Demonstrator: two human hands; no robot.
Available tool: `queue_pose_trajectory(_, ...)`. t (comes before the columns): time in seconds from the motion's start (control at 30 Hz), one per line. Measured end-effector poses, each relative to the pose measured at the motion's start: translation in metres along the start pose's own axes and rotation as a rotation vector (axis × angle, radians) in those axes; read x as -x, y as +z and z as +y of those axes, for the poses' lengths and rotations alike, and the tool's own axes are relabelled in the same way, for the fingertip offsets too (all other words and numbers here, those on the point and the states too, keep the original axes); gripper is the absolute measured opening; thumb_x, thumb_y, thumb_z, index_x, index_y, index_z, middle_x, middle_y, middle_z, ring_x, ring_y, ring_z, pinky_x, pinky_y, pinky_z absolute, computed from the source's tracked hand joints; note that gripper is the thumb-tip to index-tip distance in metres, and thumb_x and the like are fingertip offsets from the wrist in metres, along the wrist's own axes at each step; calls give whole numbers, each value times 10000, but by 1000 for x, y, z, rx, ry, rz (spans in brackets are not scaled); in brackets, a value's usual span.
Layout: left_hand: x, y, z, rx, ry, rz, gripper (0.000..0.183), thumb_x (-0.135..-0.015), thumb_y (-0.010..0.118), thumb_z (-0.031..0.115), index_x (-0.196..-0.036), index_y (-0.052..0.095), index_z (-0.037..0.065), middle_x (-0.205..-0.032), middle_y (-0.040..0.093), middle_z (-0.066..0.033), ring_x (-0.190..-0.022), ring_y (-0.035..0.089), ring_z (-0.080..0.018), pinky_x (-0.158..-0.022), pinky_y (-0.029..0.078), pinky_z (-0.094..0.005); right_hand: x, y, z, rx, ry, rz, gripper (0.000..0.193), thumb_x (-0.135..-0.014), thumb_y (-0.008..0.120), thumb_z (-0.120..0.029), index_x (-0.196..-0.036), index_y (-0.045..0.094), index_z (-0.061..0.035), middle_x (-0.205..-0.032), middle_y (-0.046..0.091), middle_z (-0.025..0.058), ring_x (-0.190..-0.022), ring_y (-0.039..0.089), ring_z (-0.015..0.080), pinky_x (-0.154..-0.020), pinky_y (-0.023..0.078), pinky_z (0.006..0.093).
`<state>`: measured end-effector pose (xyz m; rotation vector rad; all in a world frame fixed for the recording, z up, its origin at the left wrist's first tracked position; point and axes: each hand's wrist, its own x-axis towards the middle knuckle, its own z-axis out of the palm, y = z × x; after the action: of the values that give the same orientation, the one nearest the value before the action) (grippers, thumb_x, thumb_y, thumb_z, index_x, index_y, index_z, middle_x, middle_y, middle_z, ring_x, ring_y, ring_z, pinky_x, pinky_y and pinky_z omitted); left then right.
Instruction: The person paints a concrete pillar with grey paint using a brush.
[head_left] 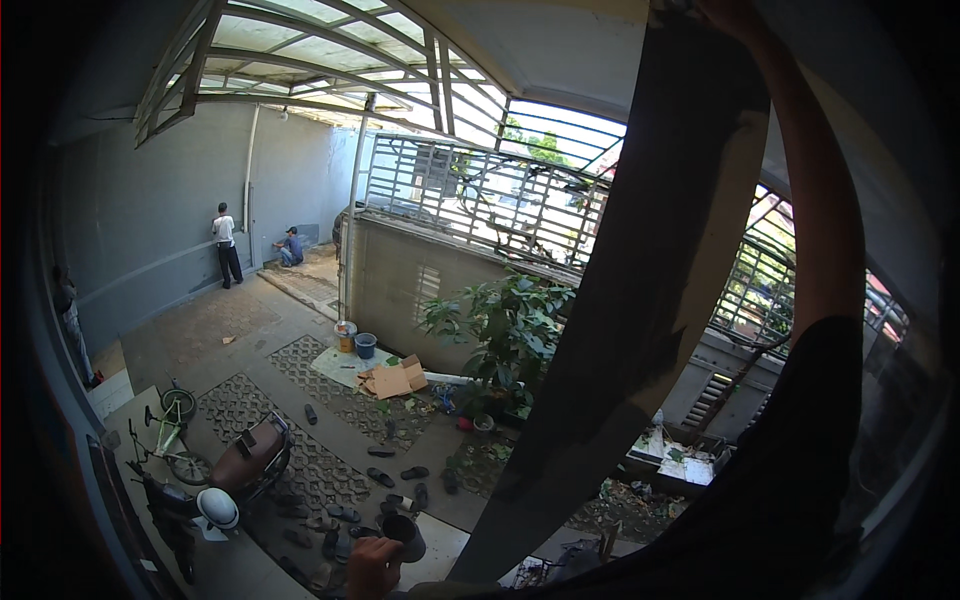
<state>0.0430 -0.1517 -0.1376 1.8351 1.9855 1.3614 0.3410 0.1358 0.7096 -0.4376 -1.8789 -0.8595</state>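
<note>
- Small dark pot (404, 533), bottom centre, gripped at its rim by the left hand (372, 565).
- Right hand (728, 12) raised to the top edge beside the column (640, 300); grip unclear.
- Courtyard (250, 330) lies open far below.
</note>
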Motion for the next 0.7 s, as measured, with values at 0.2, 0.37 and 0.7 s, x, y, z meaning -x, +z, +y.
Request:
queue_pose_trajectory(0.2, -3, 5, -3, -34, 84, 69, 166, -752, 853, 105, -871, 742, 73, -806, 727, -87, -817, 720, -331, -821, 529, -449, 82, 62, 20, 727, -425, -206, 246, -995, 676, -174, -1194, 691, -29, -1200, 730, 234, -967, 755, 374, -772, 636, 439)
queue_pose_trajectory(0.37, 0, -1, -2, -26, 86, 78, 164, -751, 860, 98, -860, 741, 69, -808, 731, -87, -827, 727, -327, -831, 534, -443, 239, 127, -18, 829, -578, -335, 201, -902, 710, -175, -1018, 634, -29, -1094, 689, 195, -988, 729, 309, -821, 637, 432)
queue_pose_trajectory(0.7, 0, -6, -1, -24, 99, 45, 169, -758, 847, 92, -878, 735, 52, -810, 719, -89, -822, 705, -328, -812, 512, -441, 420, 106, -196, -184, -393, -875, 105, -907, 705, -84, -999, 711, -33, -795, 690, 62, -688, 704, 200, -600, 547, 320)
